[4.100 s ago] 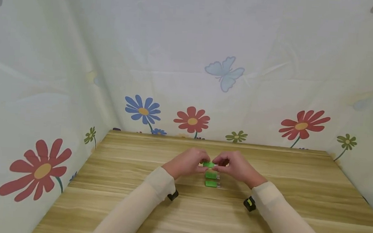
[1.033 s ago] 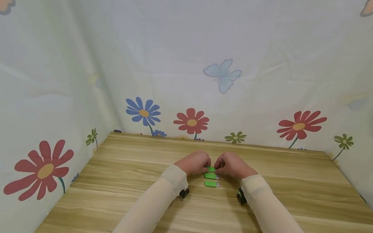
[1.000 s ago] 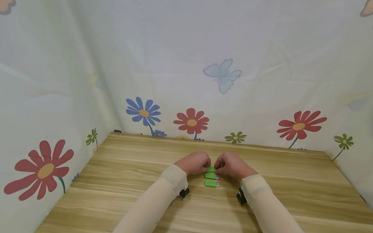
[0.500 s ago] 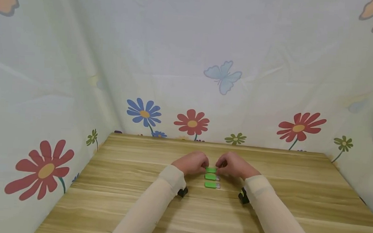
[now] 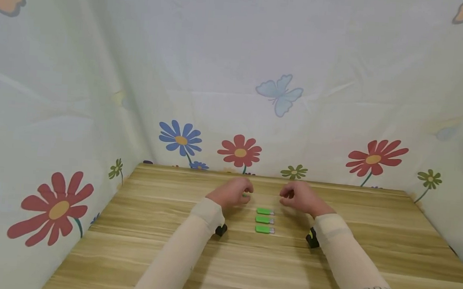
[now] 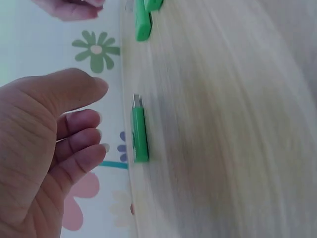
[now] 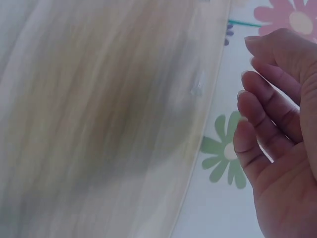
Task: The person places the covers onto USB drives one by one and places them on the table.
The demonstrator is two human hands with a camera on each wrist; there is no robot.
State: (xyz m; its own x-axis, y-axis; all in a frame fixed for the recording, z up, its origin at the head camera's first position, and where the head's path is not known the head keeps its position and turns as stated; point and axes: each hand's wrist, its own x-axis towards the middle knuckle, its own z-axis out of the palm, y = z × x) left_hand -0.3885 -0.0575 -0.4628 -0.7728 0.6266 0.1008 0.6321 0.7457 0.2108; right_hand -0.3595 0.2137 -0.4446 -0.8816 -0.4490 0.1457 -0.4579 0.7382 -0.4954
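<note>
Three green USB sticks lie in a column on the wooden table, the farthest stick (image 5: pixel 265 211), the middle stick (image 5: pixel 264 220) and the nearest stick (image 5: pixel 264 229), metal plugs to the right. Beyond and left of them is my left hand (image 5: pixel 231 193), its fingers loosely bent and holding nothing. Another green USB stick (image 6: pixel 140 131) lies beside this hand in the left wrist view; only a sliver of green shows past the fingers in the head view. My right hand (image 5: pixel 302 198) hovers beyond and right of the column, fingers relaxed, nothing between them.
The wooden table (image 5: pixel 247 271) meets a flower-printed white curtain (image 5: pixel 204 71) at its back and sides. A small shiny, clear-looking patch (image 7: pixel 197 84) shows on the table near my right hand; what it is cannot be made out.
Both hands have let go of the farthest stick in the column and moved apart and away from me, the left to the left, the right to the right. All three sticks now show fully.
</note>
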